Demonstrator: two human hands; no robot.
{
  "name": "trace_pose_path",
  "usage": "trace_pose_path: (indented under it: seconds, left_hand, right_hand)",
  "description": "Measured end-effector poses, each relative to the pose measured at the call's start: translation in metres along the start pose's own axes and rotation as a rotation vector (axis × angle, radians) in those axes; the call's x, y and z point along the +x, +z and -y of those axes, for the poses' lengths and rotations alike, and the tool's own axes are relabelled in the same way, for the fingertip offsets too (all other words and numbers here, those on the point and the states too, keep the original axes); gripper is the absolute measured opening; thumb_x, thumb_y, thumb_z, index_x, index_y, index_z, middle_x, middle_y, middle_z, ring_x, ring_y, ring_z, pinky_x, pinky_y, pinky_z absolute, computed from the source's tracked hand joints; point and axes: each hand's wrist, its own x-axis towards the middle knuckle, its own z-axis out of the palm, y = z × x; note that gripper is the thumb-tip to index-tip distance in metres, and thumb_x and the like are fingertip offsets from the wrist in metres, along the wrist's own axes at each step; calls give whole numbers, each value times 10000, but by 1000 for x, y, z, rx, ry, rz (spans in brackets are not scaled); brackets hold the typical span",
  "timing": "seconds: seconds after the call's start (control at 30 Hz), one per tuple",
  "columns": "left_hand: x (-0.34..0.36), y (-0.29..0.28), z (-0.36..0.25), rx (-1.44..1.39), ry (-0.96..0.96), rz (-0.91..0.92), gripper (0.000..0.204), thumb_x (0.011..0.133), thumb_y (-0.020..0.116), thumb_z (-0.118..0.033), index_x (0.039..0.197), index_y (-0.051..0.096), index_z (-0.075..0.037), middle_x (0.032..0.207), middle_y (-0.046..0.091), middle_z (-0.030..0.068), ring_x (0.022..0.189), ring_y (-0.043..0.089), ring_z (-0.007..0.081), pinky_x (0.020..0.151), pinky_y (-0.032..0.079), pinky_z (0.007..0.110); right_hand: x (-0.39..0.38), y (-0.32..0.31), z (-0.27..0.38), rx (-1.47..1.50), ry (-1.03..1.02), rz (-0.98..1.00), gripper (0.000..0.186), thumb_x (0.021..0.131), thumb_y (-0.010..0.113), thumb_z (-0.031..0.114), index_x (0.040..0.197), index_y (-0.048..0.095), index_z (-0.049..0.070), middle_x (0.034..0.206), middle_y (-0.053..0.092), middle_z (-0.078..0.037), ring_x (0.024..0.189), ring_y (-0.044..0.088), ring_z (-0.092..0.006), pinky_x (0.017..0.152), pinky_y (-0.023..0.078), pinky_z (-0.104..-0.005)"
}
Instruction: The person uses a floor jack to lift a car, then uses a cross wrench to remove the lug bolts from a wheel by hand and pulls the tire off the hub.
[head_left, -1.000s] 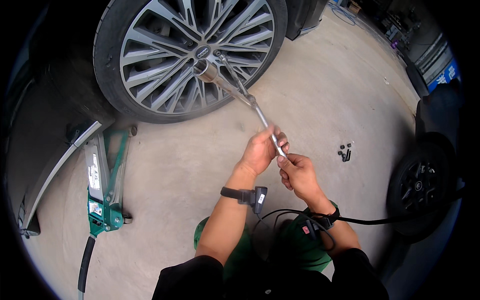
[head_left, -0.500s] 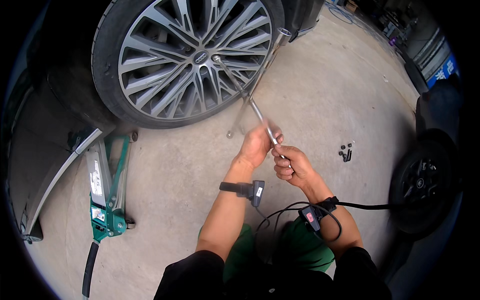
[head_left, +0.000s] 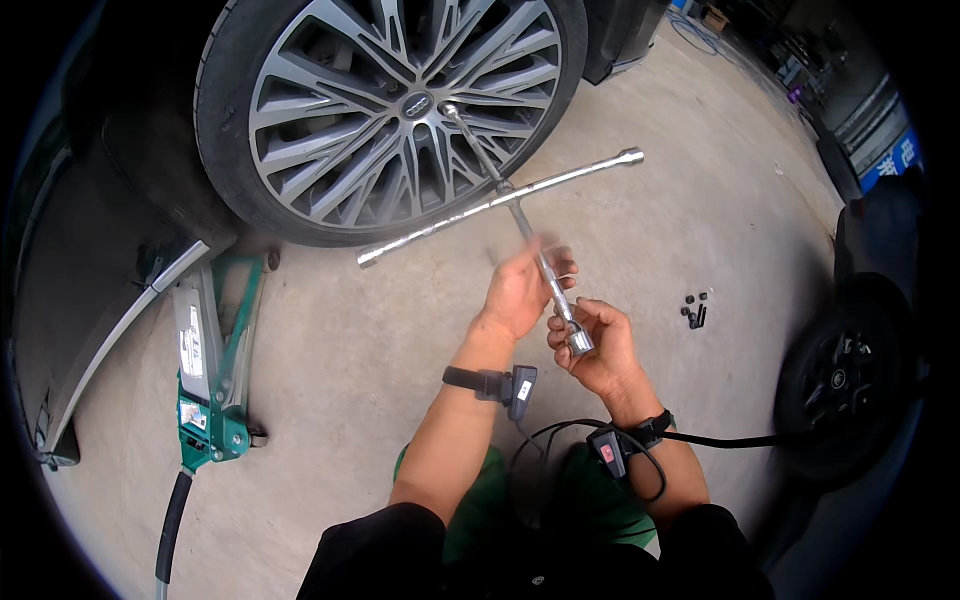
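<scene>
A chrome four-way lug wrench reaches from the car wheel toward me. Its far end meets the wheel beside the centre cap, at a bolt position. The two cross arms stretch out left and right. My left hand is loosely curled round the near shaft, its thumb blurred and fingertips showing past the bar. Closer to me, my right hand has its fingers curled about the same shaft by the near socket, thumb raised along the side. The socket's open end shows against the right palm.
A green floor jack stands at the left beside the black car. Several small black parts lie on the concrete floor to the right. Another dark wheel is at the right edge. A black cable runs from my right wrist.
The wrench has turned, so its cross arms now spread left and right instead of steeply up and down. My right hand has loosened and shifted slightly, uncovering the near socket.
</scene>
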Motion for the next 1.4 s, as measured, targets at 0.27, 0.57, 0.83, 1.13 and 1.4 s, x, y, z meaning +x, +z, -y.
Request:
trace_pose_path:
  seconds: [0.27,0.57,0.83,1.13,1.4]
  left_hand:
    - [1,-8,5,22,-4,-13,369,1039,437,-371,1165,534,-39,1040,623,145,931,616,275,838,501,418]
    - [0,17,2,-143,5,120,445,1040,406,-416,1217,523,-25,1061,614,154,965,601,290,867,497,425]
    - [2,1,3,4,-12,48,453,1028,421,-440,1169,555,-30,1063,628,157,981,603,292,882,492,421]
    - [-1,6,-3,-124,-34,159,545,1029,379,-500,1209,535,-9,1114,613,193,1029,596,313,884,499,446]
    - [3,4,5,118,-7,42,508,1027,405,-472,1231,490,-15,1081,608,174,1010,598,302,897,470,431]
  right_hand:
    - [0,-7,-2,-541,-164,-26,279,943,597,308,819,613,59,690,588,-51,448,450,-144,399,370,-274]
    - [-16,6,2,270,282,377,380,941,543,396,1007,643,35,782,548,-17,577,508,-125,435,349,-261]
    - [-12,-4,6,-529,-204,-48,226,922,620,281,879,640,61,679,576,-46,477,459,-136,425,356,-283]
    - [-29,26,12,175,221,161,281,936,572,337,988,609,64,798,626,-49,588,530,-130,485,378,-259]
    - [-17,2,4,-359,-126,-118,175,949,590,229,954,617,56,726,589,-19,496,511,-134,446,410,-289]
